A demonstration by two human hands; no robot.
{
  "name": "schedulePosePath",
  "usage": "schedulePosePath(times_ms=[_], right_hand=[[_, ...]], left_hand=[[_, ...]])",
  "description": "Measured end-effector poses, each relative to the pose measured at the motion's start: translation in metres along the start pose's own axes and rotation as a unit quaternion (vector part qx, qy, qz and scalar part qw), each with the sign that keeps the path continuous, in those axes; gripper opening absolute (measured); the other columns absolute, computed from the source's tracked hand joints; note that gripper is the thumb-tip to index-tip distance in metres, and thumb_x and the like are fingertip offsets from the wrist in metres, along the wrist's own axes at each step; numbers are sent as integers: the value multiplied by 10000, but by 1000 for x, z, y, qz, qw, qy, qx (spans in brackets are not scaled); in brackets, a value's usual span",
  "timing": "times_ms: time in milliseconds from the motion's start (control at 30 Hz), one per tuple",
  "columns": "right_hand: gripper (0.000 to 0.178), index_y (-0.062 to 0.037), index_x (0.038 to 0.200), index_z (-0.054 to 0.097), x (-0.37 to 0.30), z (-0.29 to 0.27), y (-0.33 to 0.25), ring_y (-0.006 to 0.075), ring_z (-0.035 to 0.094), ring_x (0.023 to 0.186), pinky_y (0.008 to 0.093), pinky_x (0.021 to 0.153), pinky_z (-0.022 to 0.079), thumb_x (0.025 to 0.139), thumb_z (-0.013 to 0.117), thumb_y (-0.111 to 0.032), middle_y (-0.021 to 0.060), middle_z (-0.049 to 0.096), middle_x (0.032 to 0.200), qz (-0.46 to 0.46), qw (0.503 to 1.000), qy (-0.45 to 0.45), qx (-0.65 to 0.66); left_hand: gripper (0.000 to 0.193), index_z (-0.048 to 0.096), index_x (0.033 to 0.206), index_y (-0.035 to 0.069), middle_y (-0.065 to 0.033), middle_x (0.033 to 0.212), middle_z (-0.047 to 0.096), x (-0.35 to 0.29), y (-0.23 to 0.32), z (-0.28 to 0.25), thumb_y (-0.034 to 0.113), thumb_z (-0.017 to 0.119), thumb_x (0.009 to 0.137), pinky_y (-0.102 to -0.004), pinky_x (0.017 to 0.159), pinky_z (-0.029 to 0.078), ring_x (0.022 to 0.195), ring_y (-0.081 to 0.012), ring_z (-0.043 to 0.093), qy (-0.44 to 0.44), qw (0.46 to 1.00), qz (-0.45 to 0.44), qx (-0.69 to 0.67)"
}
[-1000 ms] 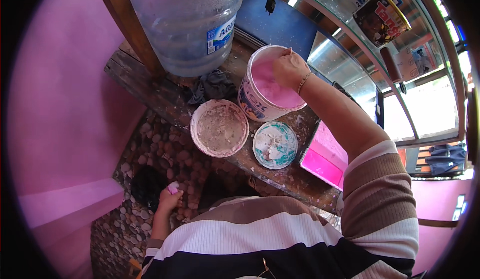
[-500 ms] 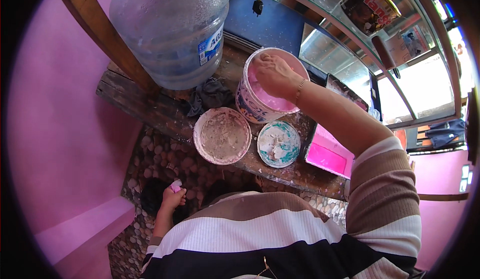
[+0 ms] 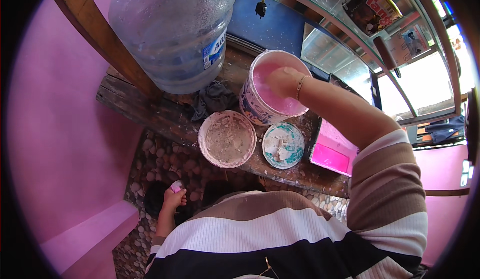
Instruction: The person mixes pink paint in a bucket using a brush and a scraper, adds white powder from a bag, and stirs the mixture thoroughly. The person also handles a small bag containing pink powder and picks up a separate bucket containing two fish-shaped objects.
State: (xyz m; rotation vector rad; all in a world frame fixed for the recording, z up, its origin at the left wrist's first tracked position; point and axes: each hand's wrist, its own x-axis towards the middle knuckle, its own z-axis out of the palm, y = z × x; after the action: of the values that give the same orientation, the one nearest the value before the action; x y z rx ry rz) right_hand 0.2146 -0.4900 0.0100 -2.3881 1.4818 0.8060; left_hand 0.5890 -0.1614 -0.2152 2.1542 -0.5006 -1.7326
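My right hand (image 3: 284, 81) reaches down inside a patterned white bucket (image 3: 256, 110) of pink paint (image 3: 264, 74). Its fingers point into the bucket and are hidden, so what they hold does not show. Low on the left, my left hand (image 3: 173, 198) is closed round a small pink and white piece (image 3: 176, 185) that sticks out above the fist; its kind is unclear. Just in front of the bucket sit a round tub (image 3: 227, 139) coated with dried beige residue and a white lid (image 3: 283, 145) smeared with teal, with crumbs on it.
A large clear water jug (image 3: 175, 39) and a dark crumpled cloth (image 3: 214, 99) stand left of the bucket on a wooden bench (image 3: 130, 99). A paint tray (image 3: 330, 156) with bright pink paint lies to the right. Behind is a glass cabinet (image 3: 350, 44); a pink wall (image 3: 65, 129) rises at left.
My right hand has gone lower into the bucket, and its fingers have dropped out of sight. The bench things sit slightly further right and lower in view. My left hand keeps its hold.
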Motion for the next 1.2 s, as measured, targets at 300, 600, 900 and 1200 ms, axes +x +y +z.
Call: schedulePosePath(times_ms=[300, 600, 900, 1200], right_hand=[[262, -96, 1103, 671, -52, -72, 18, 285, 643, 708, 381, 650, 509, 870, 558, -133, 139, 671, 860, 39, 986, -147, 73], [192, -62, 931, 717, -48, -43, 21, 325, 657, 869, 374, 746, 512, 796, 629, -167, 157, 685, 889, 8, 999, 46, -27], [270, -137, 1044, 732, 14, 5, 8, 287, 665, 1009, 369, 853, 518, 824, 648, -268, 105, 700, 1066, 5, 991, -77, -109], [271, -95, 1014, 736, 26, 48, 5, 326, 671, 966, 417, 842, 519, 811, 594, -204, 159, 700, 1004, -64, 991, -99, -68]], left_hand=[[201, 611, 896, 6, -70, 704, 628, 5, 5, -8, 169, 704, 825, -299, 466, 537, 536, -160, 620, 3, 1000, 1, -10], [196, 606, 918, 13, -65, 703, 619, 18, 19, -7, 161, 697, 827, -296, 466, 532, 528, -156, 611, -16, 1000, 11, 4], [182, 614, 920, 19, -62, 705, 622, 17, 23, -1, 153, 697, 829, -294, 462, 532, 525, -156, 614, -19, 1000, 11, 11], [191, 616, 930, 4, -69, 711, 624, 7, 4, -12, 150, 693, 833, -294, 455, 532, 520, -159, 613, 10, 1000, 15, -20]])
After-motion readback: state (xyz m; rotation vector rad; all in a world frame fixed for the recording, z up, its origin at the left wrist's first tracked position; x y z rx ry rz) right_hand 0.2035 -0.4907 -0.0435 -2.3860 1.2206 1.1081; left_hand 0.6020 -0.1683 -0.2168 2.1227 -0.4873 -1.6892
